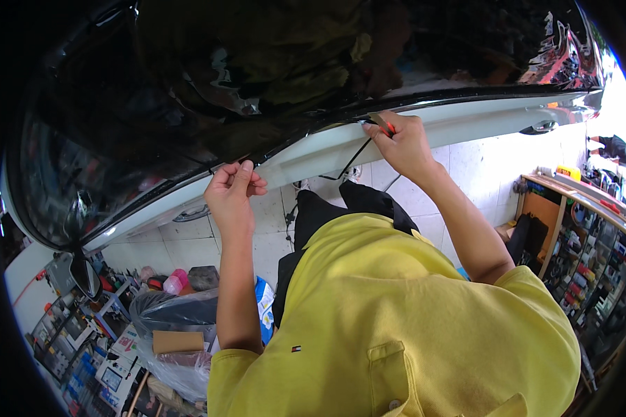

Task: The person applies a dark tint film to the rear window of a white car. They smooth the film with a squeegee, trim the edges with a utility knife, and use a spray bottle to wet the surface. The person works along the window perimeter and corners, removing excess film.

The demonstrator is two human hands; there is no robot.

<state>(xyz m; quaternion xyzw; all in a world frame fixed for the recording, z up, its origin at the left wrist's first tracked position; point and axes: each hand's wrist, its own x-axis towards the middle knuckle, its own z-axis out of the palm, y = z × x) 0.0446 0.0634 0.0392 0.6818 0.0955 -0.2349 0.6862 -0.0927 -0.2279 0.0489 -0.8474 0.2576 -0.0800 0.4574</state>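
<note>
A glossy black car roof surface (278,69), seemingly a film or sheet, fills the upper view, its lower edge wavy along the white car side (466,119). My left hand (236,191) is closed, thumb and fingers pinching the black edge left of centre. Further right, my right hand (405,147) grips a small cutter with a red part (388,129), held against the same edge. From beside that hand a thin black strip (355,157) hangs down and bends near my feet. The cutter's tip is too small to make out.
A side mirror (85,274) sticks out at the left. Below it stand a plastic-wrapped bundle (177,316) and cluttered shelves. At the right are a wooden shelf unit (560,215) and a yellow container (569,172). White tiles (431,187) cover the floor.
</note>
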